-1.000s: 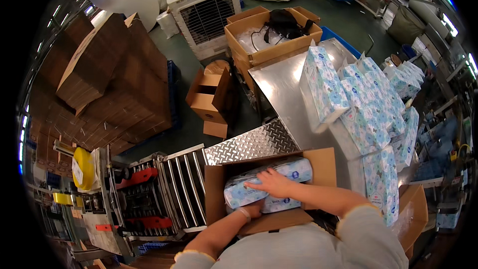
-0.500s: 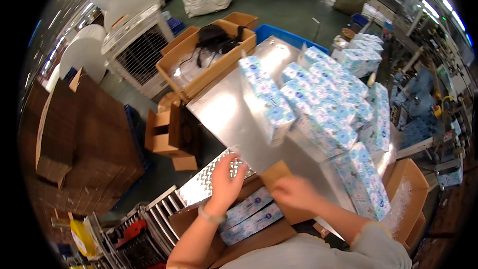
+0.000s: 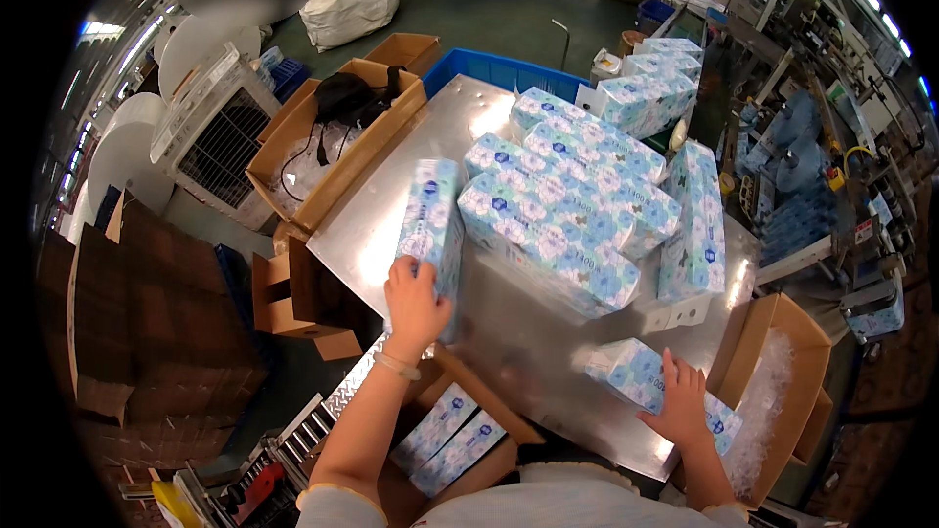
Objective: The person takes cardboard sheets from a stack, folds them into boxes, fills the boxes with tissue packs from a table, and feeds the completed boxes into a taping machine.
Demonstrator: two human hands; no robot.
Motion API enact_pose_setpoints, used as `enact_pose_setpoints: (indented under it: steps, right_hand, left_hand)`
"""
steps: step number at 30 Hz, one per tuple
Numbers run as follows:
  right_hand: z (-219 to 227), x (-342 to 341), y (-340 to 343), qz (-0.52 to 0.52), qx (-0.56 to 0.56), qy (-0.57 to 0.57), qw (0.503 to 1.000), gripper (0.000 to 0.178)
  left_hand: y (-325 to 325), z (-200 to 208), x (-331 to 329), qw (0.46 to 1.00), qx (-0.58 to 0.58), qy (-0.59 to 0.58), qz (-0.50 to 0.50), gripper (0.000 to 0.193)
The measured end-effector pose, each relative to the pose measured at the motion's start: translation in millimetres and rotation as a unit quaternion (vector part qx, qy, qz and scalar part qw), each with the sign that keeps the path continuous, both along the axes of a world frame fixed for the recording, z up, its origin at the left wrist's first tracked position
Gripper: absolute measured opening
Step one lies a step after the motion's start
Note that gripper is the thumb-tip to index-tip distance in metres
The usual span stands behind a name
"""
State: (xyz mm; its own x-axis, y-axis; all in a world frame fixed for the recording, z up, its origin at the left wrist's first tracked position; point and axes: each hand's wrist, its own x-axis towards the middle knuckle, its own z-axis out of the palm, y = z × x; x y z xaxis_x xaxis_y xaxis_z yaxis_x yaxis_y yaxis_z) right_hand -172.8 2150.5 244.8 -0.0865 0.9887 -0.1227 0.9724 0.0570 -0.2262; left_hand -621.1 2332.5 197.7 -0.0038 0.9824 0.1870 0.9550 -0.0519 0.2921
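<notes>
My left hand (image 3: pixel 416 308) is closed over the near end of a long blue-and-white floral tissue pack (image 3: pixel 430 215), which lies lengthwise on the metal table's left part. At the table's front right, my right hand (image 3: pixel 680 406) spans a similar pack (image 3: pixel 631 369), thumb on its near side and fingertips at the far side. Its underside grip is hidden. Below my left forearm, an open cardboard carton (image 3: pixel 516 430) holds two packs (image 3: pixel 458 438) side by side. Between my hands and farther back, a group of packs (image 3: pixel 548 225) lies close together, with another pack (image 3: pixel 693 225) standing beside it.
The metal tabletop (image 3: pixel 528 342) has a blue crate (image 3: pixel 499 68) behind it. Boxes of clear plastic flank it, one at left (image 3: pixel 367 161), one at right (image 3: pixel 729 381). A roller conveyor (image 3: pixel 303 425) is at lower left, stacked cartons (image 3: pixel 161 323) beyond. Machinery (image 3: pixel 812 166) stands right.
Both hands have moved off the carton to the table: the left forward onto a pack, the right rightward onto another. The right-hand pack has turned. My view has shifted.
</notes>
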Motion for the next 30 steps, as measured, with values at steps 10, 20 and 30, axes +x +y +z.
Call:
enact_pose_setpoints:
  steps: [10,20,30]
  right_hand:
    - [7.1,-13.5,-2.6,0.095,0.161,0.051,0.981,0.109]
    - [71.9,-96.1,-8.1,0.156,0.32,0.236,0.904,0.112]
    - [87.2,-311.4,-63.7,0.548,0.115,0.453,0.694,0.081]
  left_hand:
    - [-50.5,80.8,-130.2,0.87,0.006,-0.479,0.117,0.072]
    - [-427.2,60.1,-85.8,0.86,0.009,-0.472,0.194,0.081]
    - [-431.4,-67.5,-42.0,0.934,-0.347,-0.069,-0.04,0.07]
